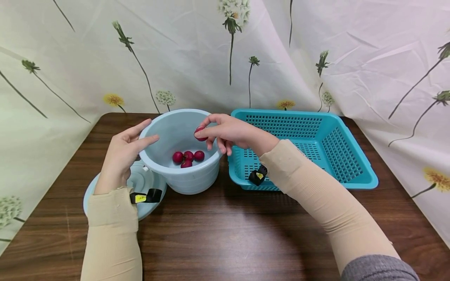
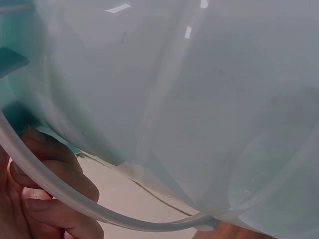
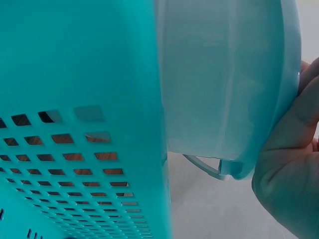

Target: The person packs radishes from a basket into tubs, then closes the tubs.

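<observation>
A pale blue bucket [image 1: 191, 182] stands left of centre, with several small round dark red fruits [image 1: 178, 157] lying on its bottom. My left hand [image 1: 121, 154] holds the bucket's left rim, thumb over the edge and fingers on the outside. In the left wrist view, curled fingers [image 2: 65, 199] show behind the bucket's handle [image 2: 134, 226]. Over the right side of the opening, my right hand [image 1: 230, 130] pinches one dark red fruit [image 1: 200, 133] between thumb and fingertips. In the right wrist view the hand [image 3: 291, 169] overlaps the bucket's rim; the fruit is hidden there.
A turquoise slotted basket [image 1: 355, 144] sits right beside the bucket, under my right forearm. Partly beneath my left wrist lies a round pale blue lid [image 1: 149, 181]. The dark wooden table [image 1: 225, 238] backs onto a flower-printed cloth [image 1: 197, 50].
</observation>
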`<state>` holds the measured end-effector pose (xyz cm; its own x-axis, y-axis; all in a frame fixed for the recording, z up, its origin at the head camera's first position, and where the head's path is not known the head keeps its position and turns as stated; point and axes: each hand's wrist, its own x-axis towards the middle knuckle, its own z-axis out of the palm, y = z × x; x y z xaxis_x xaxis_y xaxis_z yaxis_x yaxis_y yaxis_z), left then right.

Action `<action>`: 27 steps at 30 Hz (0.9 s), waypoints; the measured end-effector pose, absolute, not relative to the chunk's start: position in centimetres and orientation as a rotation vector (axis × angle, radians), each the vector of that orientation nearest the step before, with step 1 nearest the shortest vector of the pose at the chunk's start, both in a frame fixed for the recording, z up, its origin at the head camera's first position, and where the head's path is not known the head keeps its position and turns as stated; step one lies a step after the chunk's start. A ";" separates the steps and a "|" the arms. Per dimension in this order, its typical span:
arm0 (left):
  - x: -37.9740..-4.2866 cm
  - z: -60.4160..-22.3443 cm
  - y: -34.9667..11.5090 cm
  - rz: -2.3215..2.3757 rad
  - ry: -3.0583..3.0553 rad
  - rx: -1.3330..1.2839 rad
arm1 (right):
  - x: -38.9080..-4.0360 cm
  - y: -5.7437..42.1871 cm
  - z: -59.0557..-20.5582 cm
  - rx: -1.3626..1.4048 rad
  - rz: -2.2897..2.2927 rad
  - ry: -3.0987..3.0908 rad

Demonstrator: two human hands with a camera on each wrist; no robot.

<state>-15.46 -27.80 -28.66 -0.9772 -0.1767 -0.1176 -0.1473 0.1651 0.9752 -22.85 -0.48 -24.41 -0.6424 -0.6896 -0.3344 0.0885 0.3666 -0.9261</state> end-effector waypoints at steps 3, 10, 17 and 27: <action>-15.5 -28.7 -27.8 -1.983 -2.382 0.334 | -22.9 -0.5 -24.4 -0.525 -1.347 1.890; -15.4 -28.7 -27.7 -1.986 -2.371 0.333 | -23.0 -0.5 -24.6 -0.526 -1.344 1.879; -15.5 -28.7 -27.8 -1.976 -2.377 0.315 | -23.2 -0.4 -24.7 -0.528 -1.343 1.876; -15.5 -28.7 -27.7 -1.975 -2.376 0.302 | -23.4 0.6 -24.3 -0.567 -1.415 1.769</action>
<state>-15.52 -27.74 -28.69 -0.9804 -0.1725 -0.0951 -0.1251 0.1719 0.9771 -23.43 0.55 -24.27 -0.5922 -0.7486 -0.2981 0.1261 0.2793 -0.9519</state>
